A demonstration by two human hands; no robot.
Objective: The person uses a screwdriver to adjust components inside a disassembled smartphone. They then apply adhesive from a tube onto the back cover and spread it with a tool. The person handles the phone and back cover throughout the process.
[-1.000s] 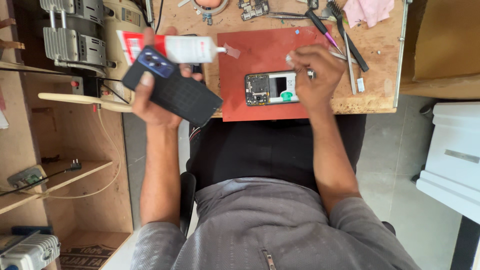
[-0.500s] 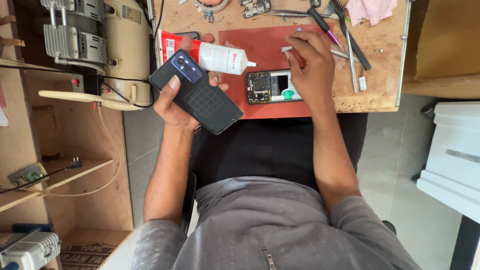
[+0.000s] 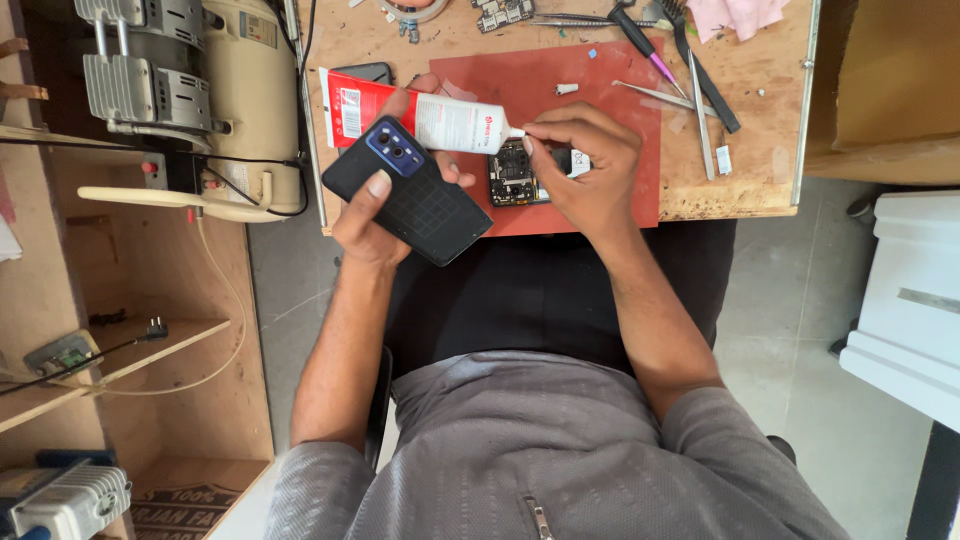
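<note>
Nearest the body, the left hand [image 3: 385,215] grips 2 things at once: a black phone back cover [image 3: 420,205], thumb pressed on it, and a white and red glue tube [image 3: 430,118] lying lengthwise left to right, nozzle pointing right. Just beyond, right hand [image 3: 585,170] fingers [image 3: 535,138] are pinched together on the nozzle tip, above the opened phone [image 3: 515,175] on the red mat [image 3: 600,90]; tweezers [image 3: 650,95] lie farther across the counter [image 3: 760,120]
</note>
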